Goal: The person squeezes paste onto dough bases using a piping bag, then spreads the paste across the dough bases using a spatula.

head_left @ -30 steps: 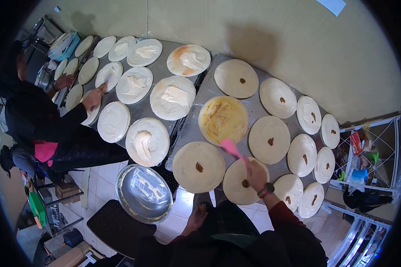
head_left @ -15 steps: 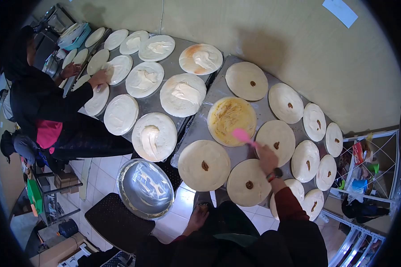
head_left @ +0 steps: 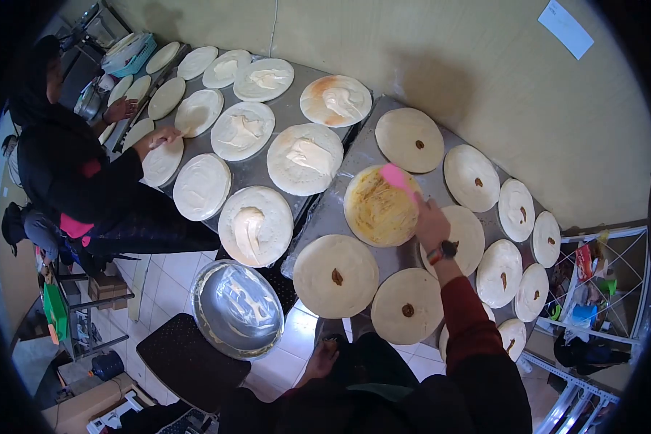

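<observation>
Pink spatula (head_left: 396, 176): handle mostly hidden inside the right hand (head_left: 432, 226), which is closed around it. Blade shows, over the upper part of the yellow-smeared round (head_left: 380, 210), just left of that hand. Contact with the surface hard to judge.

Right hand and watch (head_left: 442, 252) cover the left side of the pale round (head_left: 461, 235) beside them; its brown dab partly hidden. Below the hand, the dark red sleeve (head_left: 470, 311) blocks most of another round, only slivers out on either side. Left hand (head_left: 327, 354) low by the dark-clothed lap, fingers in shadow; cannot tell whether they are apart or closed on anything.

Co-worker (head_left: 72, 159), far left of both hands: near hand (head_left: 164, 136) above a round, small and unclear; grip cannot be read.

Against the frame a half second back: blade has gone from the smeared round's lower right to its upper edge. Right hand has shifted away from the body with it. Left hand still by the lap. Metal basin (head_left: 237, 311), left of the left hand, unchanged. Smeared round keeps its place on the desk (head_left: 325, 217), ahead of the left hand.
</observation>
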The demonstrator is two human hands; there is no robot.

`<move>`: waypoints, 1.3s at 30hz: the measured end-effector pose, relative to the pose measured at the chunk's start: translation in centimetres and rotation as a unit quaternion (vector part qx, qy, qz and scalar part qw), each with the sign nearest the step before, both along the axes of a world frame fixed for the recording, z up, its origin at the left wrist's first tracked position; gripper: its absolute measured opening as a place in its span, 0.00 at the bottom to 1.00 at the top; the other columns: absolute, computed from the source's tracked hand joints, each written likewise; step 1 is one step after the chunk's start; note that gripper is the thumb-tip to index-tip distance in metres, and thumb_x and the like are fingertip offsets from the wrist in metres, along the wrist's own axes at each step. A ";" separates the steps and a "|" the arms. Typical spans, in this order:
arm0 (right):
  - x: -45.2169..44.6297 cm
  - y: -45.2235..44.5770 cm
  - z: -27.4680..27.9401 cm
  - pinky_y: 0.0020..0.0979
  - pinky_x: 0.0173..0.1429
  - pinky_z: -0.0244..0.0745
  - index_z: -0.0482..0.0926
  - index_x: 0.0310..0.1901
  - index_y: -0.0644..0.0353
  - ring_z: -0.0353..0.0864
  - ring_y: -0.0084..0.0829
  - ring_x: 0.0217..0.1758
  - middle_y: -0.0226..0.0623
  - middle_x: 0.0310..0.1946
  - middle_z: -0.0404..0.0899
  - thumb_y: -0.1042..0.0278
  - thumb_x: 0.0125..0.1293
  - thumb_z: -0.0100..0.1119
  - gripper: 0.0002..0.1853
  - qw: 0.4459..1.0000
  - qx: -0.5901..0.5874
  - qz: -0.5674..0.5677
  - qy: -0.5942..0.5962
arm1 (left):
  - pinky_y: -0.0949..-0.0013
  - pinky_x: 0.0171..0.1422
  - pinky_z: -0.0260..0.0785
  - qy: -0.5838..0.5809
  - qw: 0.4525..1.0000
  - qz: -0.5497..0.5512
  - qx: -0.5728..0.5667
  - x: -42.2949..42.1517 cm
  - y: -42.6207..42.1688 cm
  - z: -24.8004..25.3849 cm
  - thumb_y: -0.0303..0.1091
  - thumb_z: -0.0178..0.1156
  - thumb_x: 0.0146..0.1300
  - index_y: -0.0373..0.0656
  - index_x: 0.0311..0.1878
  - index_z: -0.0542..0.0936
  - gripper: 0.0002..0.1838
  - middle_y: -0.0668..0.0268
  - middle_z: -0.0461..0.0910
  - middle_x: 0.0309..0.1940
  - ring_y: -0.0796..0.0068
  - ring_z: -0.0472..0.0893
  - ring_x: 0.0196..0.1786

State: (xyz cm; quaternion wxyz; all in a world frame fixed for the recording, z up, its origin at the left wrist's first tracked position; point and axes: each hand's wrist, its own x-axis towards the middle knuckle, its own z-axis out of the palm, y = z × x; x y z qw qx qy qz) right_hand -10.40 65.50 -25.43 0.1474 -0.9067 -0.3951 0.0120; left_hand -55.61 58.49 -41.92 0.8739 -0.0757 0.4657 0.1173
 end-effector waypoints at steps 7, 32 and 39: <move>0.0 2.7 -0.9 0.37 0.31 0.72 0.68 0.52 0.49 0.76 0.40 0.30 0.39 0.33 0.71 0.75 0.51 0.46 0.23 0.991 -0.059 0.112 -0.036 | 0.60 0.61 0.56 0.024 0.999 -0.022 0.004 1.7 0.5 0.9 0.42 0.53 0.59 0.49 0.44 0.70 0.13 0.69 0.71 0.47 0.73 0.67 0.54; -20.0 -8.2 0.8 0.40 0.34 0.69 0.68 0.53 0.52 0.73 0.44 0.31 0.43 0.30 0.71 0.72 0.56 0.46 0.20 0.954 0.007 0.141 0.264 | 0.58 0.61 0.55 0.011 0.995 0.095 0.041 1.6 1.4 2.4 0.44 0.53 0.58 0.51 0.49 0.70 0.17 0.70 0.72 0.46 0.70 0.68 0.54; -16.5 -3.0 -0.2 0.43 0.35 0.71 0.68 0.52 0.51 0.74 0.47 0.32 0.44 0.31 0.72 0.71 0.56 0.43 0.20 0.975 -0.052 0.105 0.189 | 0.57 0.64 0.49 -0.085 0.974 0.180 0.111 4.9 2.4 7.5 0.47 0.49 0.59 0.52 0.51 0.70 0.18 0.70 0.68 0.55 0.69 0.63 0.59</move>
